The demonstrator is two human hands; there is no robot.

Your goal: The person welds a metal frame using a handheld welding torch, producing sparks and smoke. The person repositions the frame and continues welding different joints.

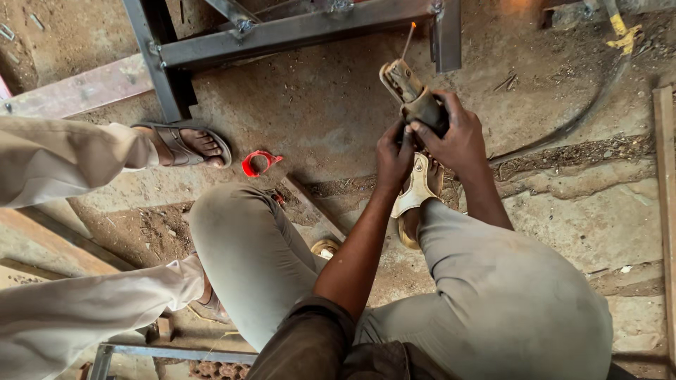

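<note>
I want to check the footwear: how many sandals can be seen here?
3. A grey sandal at left near the steel frame, a cream sandal below the hands, a third half hidden by a trouser leg. Others may be hidden.

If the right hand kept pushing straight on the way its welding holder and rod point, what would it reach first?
The right hand aims the electrode holder up-frame; its rod tip glows just short of the grey steel frame, near its upright. That frame would likely be met first, though depth is unclear.
</note>
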